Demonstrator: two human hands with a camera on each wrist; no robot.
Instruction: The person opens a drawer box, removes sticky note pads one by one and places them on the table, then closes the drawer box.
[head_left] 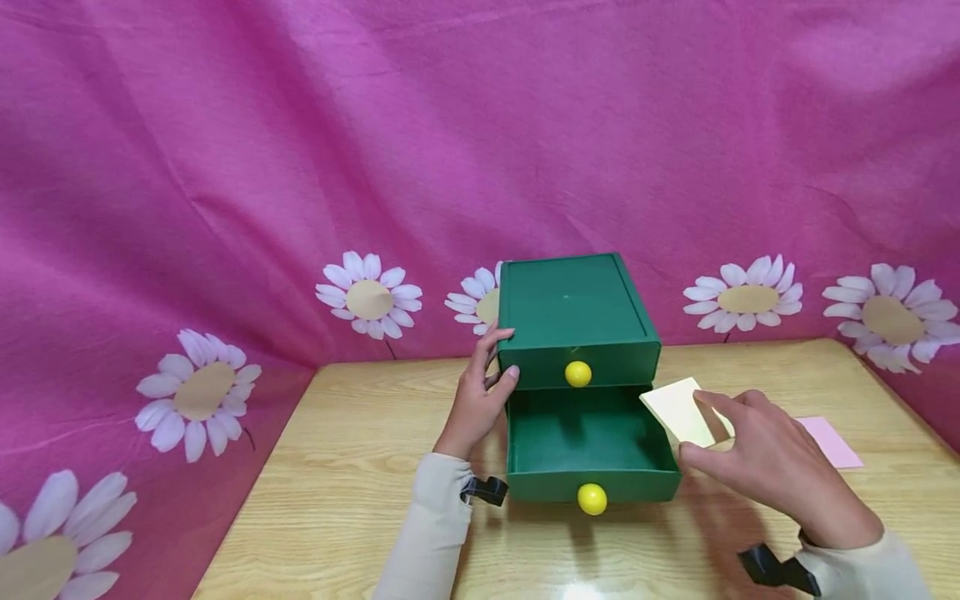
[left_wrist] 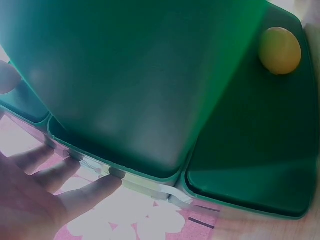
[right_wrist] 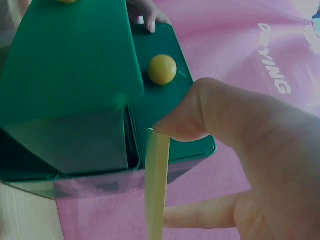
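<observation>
1. Head view: the right hand (head_left: 765, 454) is grasping a yellow notepad (head_left: 675, 410) between thumb and fingers, and the pad is hanging tilted by the right wall of the lower drawer (head_left: 540, 486), which is standing open. Whether the two are touching, I can't tell. The left hand (head_left: 476, 400) is resting against the cabinet (head_left: 570, 300), bracing its left side without clenching. To my mind, good handling here is asking for a steady cabinet, a light pinch near the pad's edge, and a flatter tilt to clear the drawer wall.

2. Same view, materials: the cabinet is looking like smooth green plastic, boxy with softened corners, and round glossy yellow knobs (head_left: 577, 373) are sticking out in front. A thin pink notepad (head_left: 832, 442) is lying on the wood-grained table (head_left: 337, 467); behind, a pink cloth (head_left: 450, 125) is hanging in soft folds, printed with white daisies (head_left: 368, 298).

3. Left wrist view: the left fingers are spreading, fairly straight, along the cabinet's side; that is probably helping more than squeezing would.

4. Right wrist view: the yellow notepad is showing edge-on, a straight-sided stack of paper. Thumb and finger are pressing opposite sides, so even pressure is likely keeping the sheets from fanning.
</observation>
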